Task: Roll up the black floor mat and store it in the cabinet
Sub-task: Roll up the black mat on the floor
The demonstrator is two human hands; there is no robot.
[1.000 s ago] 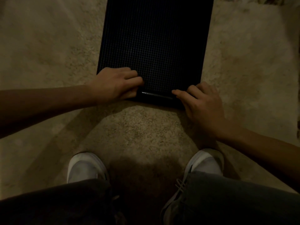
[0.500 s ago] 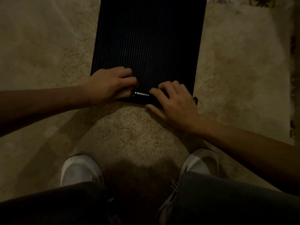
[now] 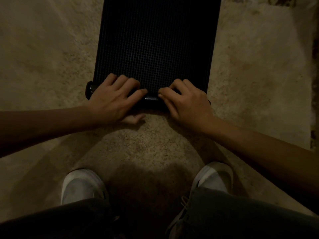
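Now the black floor mat point(image 3: 155, 45) has a tight roll started at its near edge; a second ago that edge was only just curled under the fingers, so the first turn is in and rolling proper can begin. The mat lies flat on the beige carpet point(image 3: 43, 66), long axis running away from the person, far end out of frame. The roll's left end point(image 3: 89, 89) pokes out past the mat's left edge, so it looks skewed or slightly telescoped; worth squaring up before more turns go on.

The left hand point(image 3: 114, 99) is clamped over the left part of the roll, fingers curled on top, thumb tucked underneath on the near side. The right hand point(image 3: 186, 102) has shifted in toward the centre since a second ago and presses down on the roll's right part, fingers bent over it.

Progress: early, nearly the whole mat is still flat.

Surroundings: white shoes point(image 3: 81, 187) and dark trouser legs at the bottom, well clear of the roll. A patterned border point(image 3: 314, 49) runs down the right side. Carpet ahead is clear alongside the mat. No cabinet in view. Light is dim, detail poor.
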